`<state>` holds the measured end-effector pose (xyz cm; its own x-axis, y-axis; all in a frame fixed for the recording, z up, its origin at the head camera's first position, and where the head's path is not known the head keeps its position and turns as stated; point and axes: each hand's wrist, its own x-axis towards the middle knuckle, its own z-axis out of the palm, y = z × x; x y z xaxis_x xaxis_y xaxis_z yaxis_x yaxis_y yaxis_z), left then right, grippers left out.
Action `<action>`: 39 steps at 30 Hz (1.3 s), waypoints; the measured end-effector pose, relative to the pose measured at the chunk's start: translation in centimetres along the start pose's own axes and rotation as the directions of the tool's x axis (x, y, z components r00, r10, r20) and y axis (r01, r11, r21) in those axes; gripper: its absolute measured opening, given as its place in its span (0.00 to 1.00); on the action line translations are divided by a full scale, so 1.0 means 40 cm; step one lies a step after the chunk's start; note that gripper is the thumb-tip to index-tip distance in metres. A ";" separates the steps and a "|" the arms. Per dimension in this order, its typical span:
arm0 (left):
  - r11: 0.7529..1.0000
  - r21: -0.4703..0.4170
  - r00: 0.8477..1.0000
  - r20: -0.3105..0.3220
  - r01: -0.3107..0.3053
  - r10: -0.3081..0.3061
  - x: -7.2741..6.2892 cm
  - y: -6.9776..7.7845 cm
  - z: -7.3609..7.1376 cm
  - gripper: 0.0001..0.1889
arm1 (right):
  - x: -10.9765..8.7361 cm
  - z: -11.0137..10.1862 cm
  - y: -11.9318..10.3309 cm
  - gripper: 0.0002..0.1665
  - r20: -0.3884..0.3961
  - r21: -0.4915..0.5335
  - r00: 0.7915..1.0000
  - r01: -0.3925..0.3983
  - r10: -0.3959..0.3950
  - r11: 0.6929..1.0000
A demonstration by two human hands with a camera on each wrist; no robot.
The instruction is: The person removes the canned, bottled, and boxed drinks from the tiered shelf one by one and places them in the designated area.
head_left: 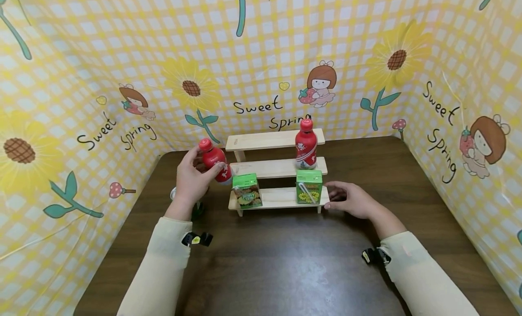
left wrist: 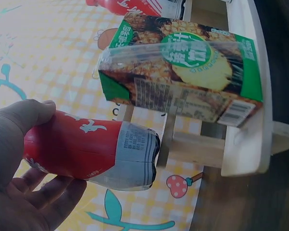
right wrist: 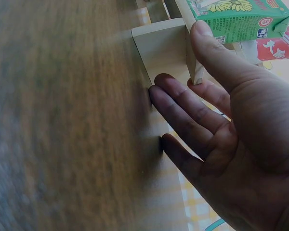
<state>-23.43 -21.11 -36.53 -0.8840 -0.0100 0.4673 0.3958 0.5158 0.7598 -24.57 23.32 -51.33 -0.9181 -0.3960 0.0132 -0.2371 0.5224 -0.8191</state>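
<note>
My left hand [head_left: 191,178] grips a red plastic bottle [head_left: 212,157] with a red cap, tilted, just left of a three-tier wooden shelf rack [head_left: 277,196]. In the left wrist view the bottle's pale base [left wrist: 135,154] points toward the rack. My right hand [head_left: 352,200] is at the right end of the lowest board, its thumb and index finger [right wrist: 212,94] at the board's edges. A second red bottle [head_left: 306,146] stands at the right of the middle board. On the lowest board are a green pineapple juice carton [head_left: 247,191] at left and a green flower-printed carton [head_left: 309,188] at right.
The rack stands on a dark wooden table [head_left: 269,266], its top board [head_left: 265,140] close to the back. A yellow checked cloth [head_left: 253,53] hangs around the back and sides. Partly hidden behind the left wrist is a dark green object [head_left: 197,210].
</note>
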 end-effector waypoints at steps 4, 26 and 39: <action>1.000 0.015 0.999 -0.040 0.028 -0.027 -0.003 -0.057 -0.010 0.31 | 0.000 0.000 0.002 0.42 0.000 0.001 1.000 -0.002 0.002 1.000; 0.994 0.090 0.996 -0.065 0.060 -0.054 -0.099 -0.179 -0.025 0.29 | -0.001 -0.001 -0.001 0.41 0.001 -0.008 1.000 -0.002 0.002 1.000; 0.996 0.016 0.994 -0.060 0.093 -0.092 -0.138 -0.237 0.004 0.29 | -0.002 -0.001 -0.008 0.41 0.005 -0.002 1.000 0.002 -0.002 1.000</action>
<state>-22.35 -25.81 -46.37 -0.9002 -0.1090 0.4217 0.3076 0.5262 0.7927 -24.45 23.21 -51.03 -0.9160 -0.4010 0.0117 -0.2395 0.5234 -0.8177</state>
